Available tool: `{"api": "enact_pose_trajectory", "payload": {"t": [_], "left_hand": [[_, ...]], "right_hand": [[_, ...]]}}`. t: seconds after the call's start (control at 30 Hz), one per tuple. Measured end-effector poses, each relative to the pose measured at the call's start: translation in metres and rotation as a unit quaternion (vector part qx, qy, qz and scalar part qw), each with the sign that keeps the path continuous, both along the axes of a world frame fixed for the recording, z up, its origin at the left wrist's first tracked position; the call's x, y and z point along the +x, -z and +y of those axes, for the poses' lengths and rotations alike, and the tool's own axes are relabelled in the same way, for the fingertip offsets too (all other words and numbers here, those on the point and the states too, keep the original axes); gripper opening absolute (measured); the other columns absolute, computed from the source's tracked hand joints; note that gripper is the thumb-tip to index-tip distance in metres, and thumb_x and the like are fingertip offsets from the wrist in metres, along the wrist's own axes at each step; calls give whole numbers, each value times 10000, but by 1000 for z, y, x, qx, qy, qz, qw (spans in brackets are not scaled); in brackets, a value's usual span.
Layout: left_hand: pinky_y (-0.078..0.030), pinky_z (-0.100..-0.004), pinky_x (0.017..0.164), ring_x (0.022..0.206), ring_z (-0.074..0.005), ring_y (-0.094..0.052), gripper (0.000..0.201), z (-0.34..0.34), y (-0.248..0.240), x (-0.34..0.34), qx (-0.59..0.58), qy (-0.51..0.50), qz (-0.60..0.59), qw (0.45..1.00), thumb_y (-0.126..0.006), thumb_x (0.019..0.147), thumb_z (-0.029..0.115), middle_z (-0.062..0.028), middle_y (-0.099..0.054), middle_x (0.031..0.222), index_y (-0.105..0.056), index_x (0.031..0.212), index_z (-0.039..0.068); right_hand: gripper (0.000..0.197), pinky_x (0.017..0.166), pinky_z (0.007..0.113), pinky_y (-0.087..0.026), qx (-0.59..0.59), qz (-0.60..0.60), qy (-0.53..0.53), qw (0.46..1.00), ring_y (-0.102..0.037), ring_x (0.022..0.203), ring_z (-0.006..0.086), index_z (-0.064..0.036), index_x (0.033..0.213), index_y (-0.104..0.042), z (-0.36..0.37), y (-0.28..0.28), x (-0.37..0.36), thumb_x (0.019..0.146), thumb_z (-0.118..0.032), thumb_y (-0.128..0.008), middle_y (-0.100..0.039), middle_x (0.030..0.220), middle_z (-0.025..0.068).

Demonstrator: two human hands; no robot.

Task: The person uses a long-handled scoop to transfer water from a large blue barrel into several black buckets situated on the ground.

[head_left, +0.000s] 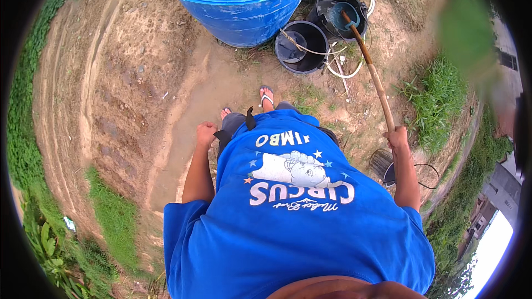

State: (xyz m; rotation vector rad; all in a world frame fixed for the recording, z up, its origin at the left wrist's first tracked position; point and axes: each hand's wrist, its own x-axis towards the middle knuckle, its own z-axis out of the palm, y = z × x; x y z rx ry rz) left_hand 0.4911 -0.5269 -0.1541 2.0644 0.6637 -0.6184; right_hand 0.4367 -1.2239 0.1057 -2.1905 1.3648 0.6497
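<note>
My right hand (395, 137) is wrapped round the lower end of a wooden pole, the handle of a long-handled dipper (370, 61). Its bluish scoop end (340, 17) rests inside a black bucket (318, 17). At my left side, my left hand (206, 133) hangs with its fingers curled closed, and nothing shows in it. A second black bucket (282, 65) stands just in front of the first, its wire handle lying across the rim. Behind and to the left of it is a large blue tub (238, 21) with dark liquid inside.
A pale hose (370, 0) loops round the buckets. Another dark bucket (381, 161) lies tipped near my right forearm. Wet, muddy ground (194, 105) runs past my feet. Grass (440, 97) grows at the right, and a blurred green leaf (465, 33) hangs close at upper right.
</note>
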Motion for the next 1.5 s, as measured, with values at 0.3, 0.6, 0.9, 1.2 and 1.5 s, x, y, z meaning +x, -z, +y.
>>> {"api": "enact_pose_trajectory", "payload": {"t": [0.3,0.6,0.9,1.2,1.5], "left_hand": [[-545,-353,713,732,-251,-684,198,-8,15,77,-16,28,20,999,-633,773,150,-153,-707,807,-713,865,-6],[-448,-387,981,1122,-318,-585,351,5,15,73,133,329,19,935,-515,808,287,-170,-675,1084,-742,932,49],[-438,-396,1006,1188,-332,-550,393,12,37,49,72,301,73,948,-525,805,285,-201,-624,1195,-718,998,1],[-289,-463,1117,1261,-396,-453,326,12,171,-89,360,52,-186,913,-634,769,378,-230,-641,1125,-743,823,77],[-439,-362,988,1064,-311,-618,316,74,3,-87,-30,-61,1,998,-582,783,324,-175,-680,1052,-756,909,92]], "right_hand": [[103,321,280,-362,131,-83,85,984,-468,359,145,28,740,-558,65,-85,-53,769,3,-654,-529,542,63],[129,335,265,-388,121,-31,29,992,-477,366,140,-19,716,-526,68,-176,-167,733,-25,-654,-511,530,48],[121,341,279,-411,172,111,-55,977,-498,366,150,-7,689,-526,91,-269,-117,703,-14,-646,-543,531,71],[91,386,265,-409,218,152,-340,902,-531,428,117,34,730,-564,159,-160,17,721,25,-654,-536,538,41],[113,406,289,-411,277,149,-514,798,-516,444,121,64,848,-607,400,-13,125,773,-12,-644,-559,605,62]]}}
